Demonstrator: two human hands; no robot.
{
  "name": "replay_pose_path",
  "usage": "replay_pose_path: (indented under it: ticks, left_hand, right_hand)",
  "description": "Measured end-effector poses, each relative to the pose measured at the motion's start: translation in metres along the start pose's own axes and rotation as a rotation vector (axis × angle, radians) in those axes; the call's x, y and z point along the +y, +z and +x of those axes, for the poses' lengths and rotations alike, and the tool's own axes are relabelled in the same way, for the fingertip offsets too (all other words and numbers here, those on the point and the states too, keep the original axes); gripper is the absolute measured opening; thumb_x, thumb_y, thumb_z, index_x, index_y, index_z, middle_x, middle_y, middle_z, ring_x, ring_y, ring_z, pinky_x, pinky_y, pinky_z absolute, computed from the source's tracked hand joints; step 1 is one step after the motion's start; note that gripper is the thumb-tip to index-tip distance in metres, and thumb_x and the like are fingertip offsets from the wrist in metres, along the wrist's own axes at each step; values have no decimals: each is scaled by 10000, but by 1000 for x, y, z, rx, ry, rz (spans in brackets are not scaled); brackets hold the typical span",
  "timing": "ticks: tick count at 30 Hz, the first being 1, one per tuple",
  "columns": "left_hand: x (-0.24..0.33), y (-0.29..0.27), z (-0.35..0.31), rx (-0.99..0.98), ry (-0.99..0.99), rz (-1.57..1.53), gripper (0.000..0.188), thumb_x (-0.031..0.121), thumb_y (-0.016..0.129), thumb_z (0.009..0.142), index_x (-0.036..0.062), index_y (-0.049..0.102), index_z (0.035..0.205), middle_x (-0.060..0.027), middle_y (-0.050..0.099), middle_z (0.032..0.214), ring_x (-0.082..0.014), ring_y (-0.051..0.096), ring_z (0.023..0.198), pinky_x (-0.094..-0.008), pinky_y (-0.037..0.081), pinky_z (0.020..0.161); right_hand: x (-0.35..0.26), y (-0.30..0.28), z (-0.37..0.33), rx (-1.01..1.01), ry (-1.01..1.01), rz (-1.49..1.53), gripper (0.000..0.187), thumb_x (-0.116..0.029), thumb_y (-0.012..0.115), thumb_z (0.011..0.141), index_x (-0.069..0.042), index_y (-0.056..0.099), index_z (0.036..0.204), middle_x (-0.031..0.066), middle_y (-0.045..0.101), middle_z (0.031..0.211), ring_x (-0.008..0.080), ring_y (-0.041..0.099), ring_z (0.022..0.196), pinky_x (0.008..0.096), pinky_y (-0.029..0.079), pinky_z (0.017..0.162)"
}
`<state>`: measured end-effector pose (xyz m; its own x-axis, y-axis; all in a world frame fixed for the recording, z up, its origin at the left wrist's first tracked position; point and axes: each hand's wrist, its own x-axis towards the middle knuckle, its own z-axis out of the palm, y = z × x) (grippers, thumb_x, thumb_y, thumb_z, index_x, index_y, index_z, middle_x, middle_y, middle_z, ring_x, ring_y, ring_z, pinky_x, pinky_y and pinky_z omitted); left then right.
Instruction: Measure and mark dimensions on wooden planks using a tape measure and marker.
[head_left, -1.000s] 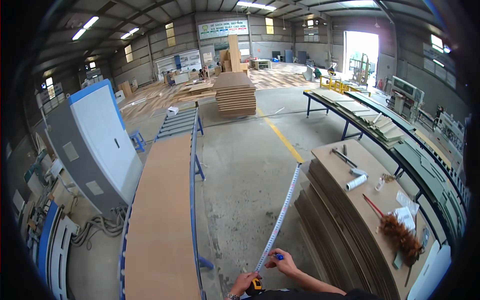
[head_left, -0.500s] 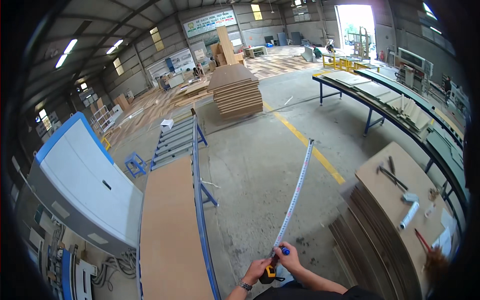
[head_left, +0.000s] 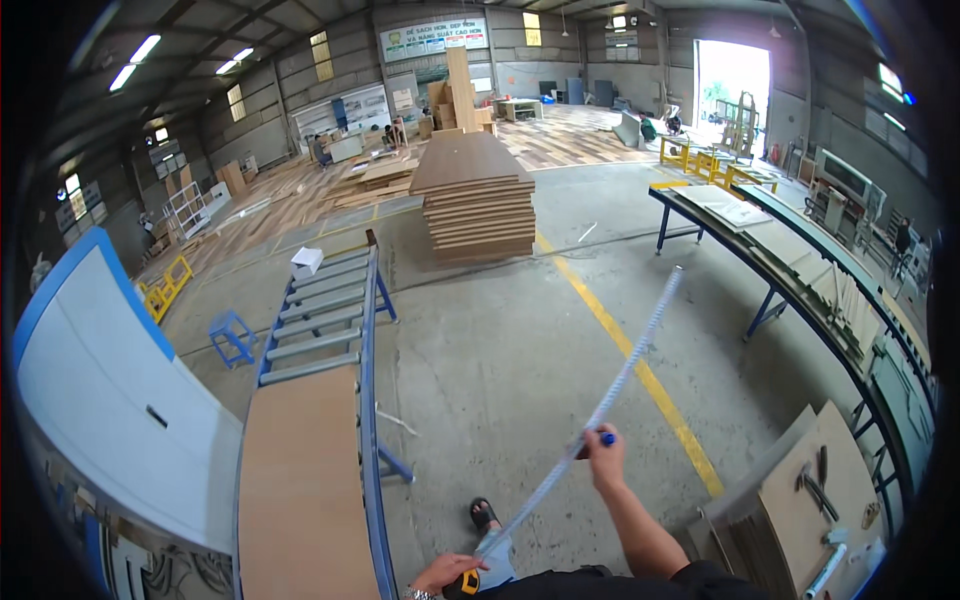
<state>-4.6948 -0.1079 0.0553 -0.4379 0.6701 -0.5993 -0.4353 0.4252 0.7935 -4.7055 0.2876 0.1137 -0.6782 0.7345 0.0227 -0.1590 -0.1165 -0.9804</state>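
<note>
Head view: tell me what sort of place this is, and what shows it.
Probably a woodworking or panel workshop in a large hall: a tall stack of brown boards stands on the floor, a roller conveyor bears a long tan panel, and a tape measure is drawn out.

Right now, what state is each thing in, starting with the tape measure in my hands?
Tape measure: blade drawn out.
Left hand: closed on the tape measure's case.
Right hand: at the blade, gripping a pen.
Pen: blue end up.
Conveyor board: flat on the rollers.
Blue stool: upright.
Brown board stack: piled, edges uneven.
Hammer: lying down.
Doorway: open.
Ceiling lights: lit.
</note>
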Motion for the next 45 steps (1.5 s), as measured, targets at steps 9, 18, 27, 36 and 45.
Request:
replay_pose_path:
  ticks: [9, 18, 27, 36, 45]
  left_hand:
    - [183, -180, 228, -193, 21, 135, 356, 348, 596, 962, 28, 752, 955, -48, 735, 930, -105, 629, 871, -264, 482, 812]
    - [393, -265, 436, -179, 82, 221, 337, 309, 573, 968, 20, 741, 933, -13, 688, 838, -93, 598, 774, -247, 479, 731]
    - [552, -355, 612, -63, 83, 84, 333, 304, 556, 986, 24, 727, 1041, 3, 685, 894, -77, 587, 787, -238, 474, 747]
    - [646, -475, 727, -171, -139, -31, 332, 307, 575, 980, 24, 731, 1055, -29, 712, 989, -110, 632, 900, -251, 486, 828]
    - [765, -560, 967, -225, 69, 48, 322, 301, 581, 966, 15, 727, 943, -36, 712, 933, -122, 632, 874, -270, 488, 832]
  right_hand:
    - [18, 110, 180, 114, 235, 45, 89, -93, 573, 934, -17, 528, 919, 139, 670, 776, 255, 702, 665, 359, 588, 548]
    - [73, 254, 381, -7, 271, 199, 132, -126, 569, 970, -6, 517, 959, 119, 665, 803, 237, 720, 802, 329, 586, 621]
    - [105, 336, 674, -205, 326, 71, 107, -64, 582, 939, 17, 516, 961, 138, 652, 784, 288, 719, 767, 381, 604, 648]
    - [70, 332, 1037, 52, 66, 72, 96, -42, 604, 909, -3, 528, 865, 141, 650, 710, 273, 705, 645, 378, 593, 571]
    - [66, 382, 1289, 161, 50, 7, 114, -73, 566, 938, -1, 501, 879, 160, 655, 692, 264, 699, 624, 360, 589, 551]
